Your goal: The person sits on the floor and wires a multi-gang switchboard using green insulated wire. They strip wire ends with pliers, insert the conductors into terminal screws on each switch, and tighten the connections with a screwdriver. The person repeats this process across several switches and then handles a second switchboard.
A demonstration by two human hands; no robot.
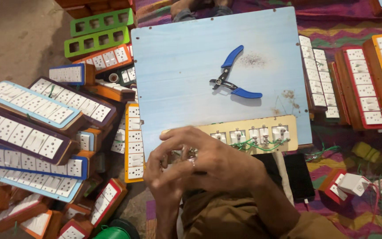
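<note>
Lower centre of frame: both hands meet over the near end of a cream switch panel (pixel 261 132) lying on the front edge of a pale blue board (pixel 191 71); the right hand (pixel 213 163) lies on top w/ fingers curled, the left hand (pixel 166 172) is tucked under it, and they seem to pinch a small metal part betw. fingertips, though it's mostly hidden. Green wires (pixel 257 144) run along the panel's switch backs, and blue-handled cutters (pixel 234 73) lie open at mid-board, well apart from the hands. Finished switchboards (pixel 27 132) are piled at left, more stand at upper right, and a black phone (pixel 298 177) sits just right of the forearm.
</note>
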